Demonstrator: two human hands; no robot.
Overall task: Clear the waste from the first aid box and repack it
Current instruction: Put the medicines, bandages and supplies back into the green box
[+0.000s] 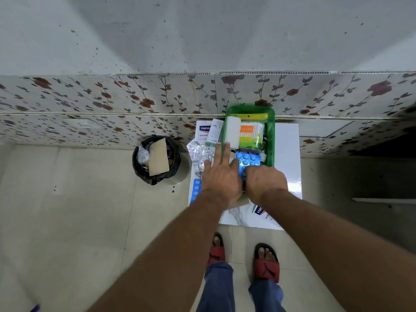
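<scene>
Floral-tiled wall (112, 97) meets pale floor tiles (67, 210); grey speckled plaster (180, 34) above.

Light: dim, even, cool indoors.
Glare: white patches on the counter (290, 154) right of both hands.
Shadow: dark right of the counter.
Edges: wide-angle bending.

box (271, 140): packed full | table (288, 149) right strip: free
</scene>
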